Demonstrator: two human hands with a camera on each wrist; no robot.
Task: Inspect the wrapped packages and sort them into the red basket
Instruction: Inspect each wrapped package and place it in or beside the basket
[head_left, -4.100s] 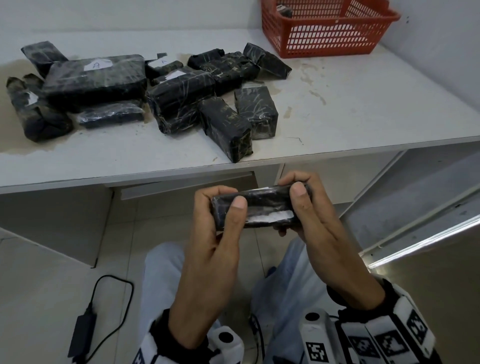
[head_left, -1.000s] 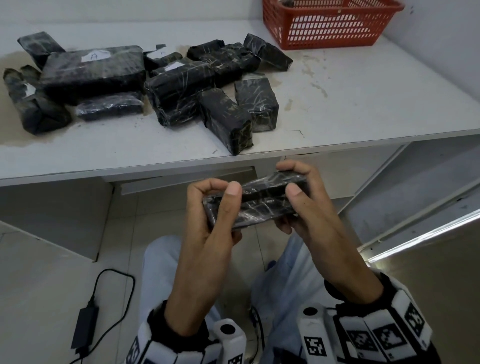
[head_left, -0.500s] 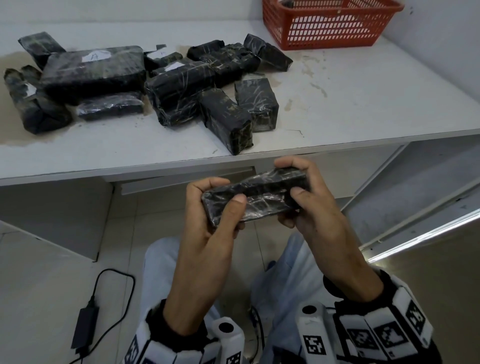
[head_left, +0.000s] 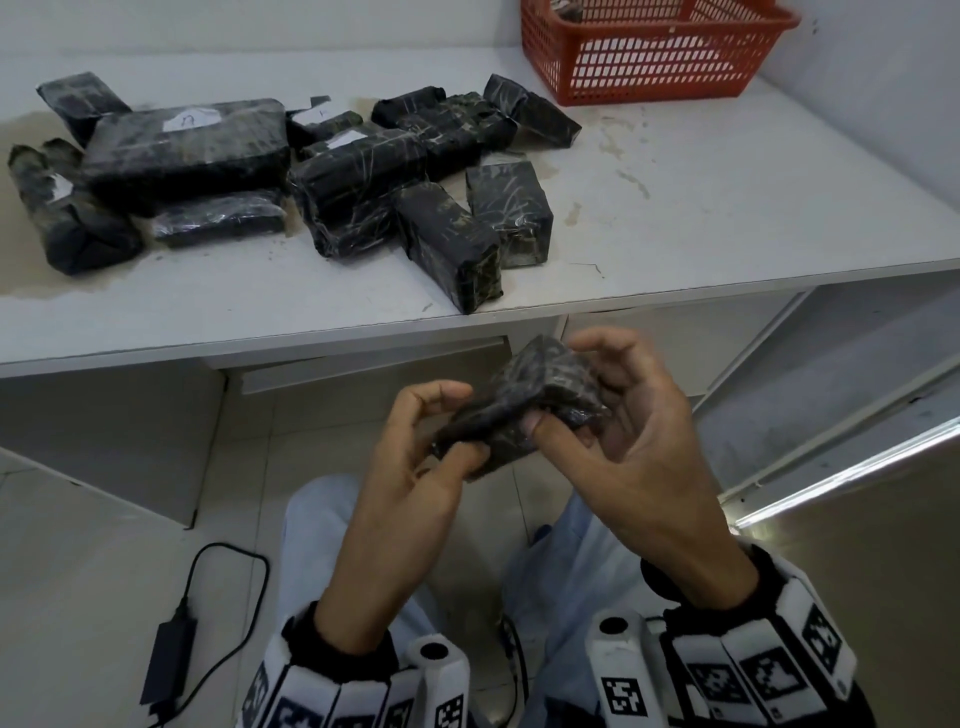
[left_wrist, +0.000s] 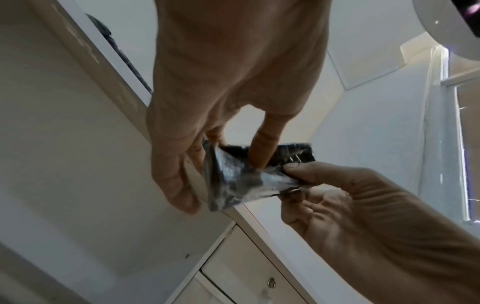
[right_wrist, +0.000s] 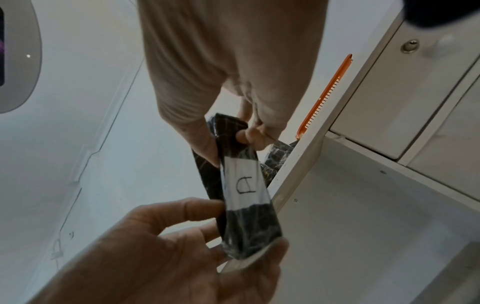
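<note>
A small black wrapped package (head_left: 524, 405) is held in both hands below the table's front edge, tilted with one end up. My left hand (head_left: 457, 421) pinches its lower end between thumb and fingers. My right hand (head_left: 566, 384) grips the upper end, thumb on the near face. In the right wrist view the package (right_wrist: 244, 185) shows a white label with a handwritten letter. The left wrist view shows the left fingers (left_wrist: 259, 148) on the package (left_wrist: 233, 179). Several more black packages (head_left: 363, 171) lie on the white table (head_left: 701, 197). The red basket (head_left: 649, 62) stands at the back right.
A dark package (head_left: 566, 8) lies in the basket's back left corner. A drawer front (head_left: 363, 358) sits under the table, with open white shelving (head_left: 831, 389) to the right. A black charger with its cable (head_left: 171, 649) lies on the floor at the left.
The package has turned from lying crosswise between the hands to a tilt with its right end raised. My right fingers have loosened and shifted their hold; my left hand still pinches its end.
</note>
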